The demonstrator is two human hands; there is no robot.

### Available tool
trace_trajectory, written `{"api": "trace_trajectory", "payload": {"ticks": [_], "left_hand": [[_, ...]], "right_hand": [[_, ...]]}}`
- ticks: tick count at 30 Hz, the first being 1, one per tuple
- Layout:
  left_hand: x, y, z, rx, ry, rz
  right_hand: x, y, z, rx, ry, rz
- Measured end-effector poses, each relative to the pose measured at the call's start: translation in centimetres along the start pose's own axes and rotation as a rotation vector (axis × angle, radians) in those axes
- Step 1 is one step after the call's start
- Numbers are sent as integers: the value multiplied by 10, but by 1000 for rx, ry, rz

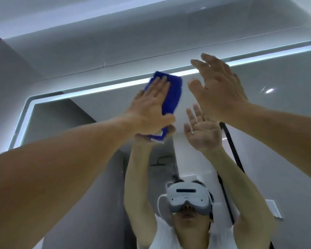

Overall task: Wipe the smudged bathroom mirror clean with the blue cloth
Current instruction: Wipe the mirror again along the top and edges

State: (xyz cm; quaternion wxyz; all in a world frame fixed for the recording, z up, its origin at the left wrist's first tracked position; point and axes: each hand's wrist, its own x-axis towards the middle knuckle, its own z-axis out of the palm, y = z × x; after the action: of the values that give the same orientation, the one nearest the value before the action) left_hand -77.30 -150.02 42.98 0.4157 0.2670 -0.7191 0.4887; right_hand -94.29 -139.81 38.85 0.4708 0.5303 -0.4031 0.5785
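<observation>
The bathroom mirror [276, 108] fills the view, with a lit strip along its top and left edges. My left hand [151, 106] lies flat with straight fingers on the blue cloth [171, 92] and presses it against the glass near the mirror's top edge. The cloth's lower corner sticks out under my palm. My right hand [219, 87] is raised beside it to the right, fingers spread and relaxed, holding nothing; I cannot tell if it touches the glass.
The mirror reflects a person in a white headset [188, 198] with both arms raised, a black shower fitting [232, 146] and a ceiling spotlight [269, 90]. Grey wall and white ceiling lie above the mirror.
</observation>
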Motion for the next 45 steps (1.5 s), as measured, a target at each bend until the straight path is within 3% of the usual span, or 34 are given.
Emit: {"api": "trace_trajectory", "payload": {"ticks": [3,6,9,13,15,17,20,22,27,30,34,36,41,45], "left_hand": [[9,-57,-13,-3,-6,-356],[-9,-77,-13,-23,6,-515],[-45,-45,-2,-50,12,-408],[-132,6,24,27,11,40],[-134,-3,22,23,-55,148],[-99,-24,10,41,-65,68],[-24,-53,-20,-47,-67,-347],[-1,-60,-21,-63,-52,-489],[-35,-41,0,-64,58,-439],[-81,2,19,-17,94,-315],[-106,18,28,26,13,-152],[-62,-5,13,3,-38,-175],[27,-28,-16,-83,-78,-457],[-13,11,5,-71,41,-337]], "right_hand": [[-4,-5,5,-26,-61,-6],[-4,-13,13,-42,-109,-57],[-6,-20,19,-31,-107,-80],[-14,-22,18,-34,-102,-82],[-17,-21,15,-46,-108,-67],[-17,-20,15,-67,-131,-60],[-15,-24,18,-94,-185,-70],[-8,-32,20,-115,-182,-84],[-6,-54,22,-105,-173,-96],[-20,-48,20,-125,-205,-117],[-28,-35,8,-169,-211,-115],[-27,-29,1,-198,-208,-128],[-25,-19,-11,-225,-199,-99],[-28,-11,-17,-216,-162,-77]]}}
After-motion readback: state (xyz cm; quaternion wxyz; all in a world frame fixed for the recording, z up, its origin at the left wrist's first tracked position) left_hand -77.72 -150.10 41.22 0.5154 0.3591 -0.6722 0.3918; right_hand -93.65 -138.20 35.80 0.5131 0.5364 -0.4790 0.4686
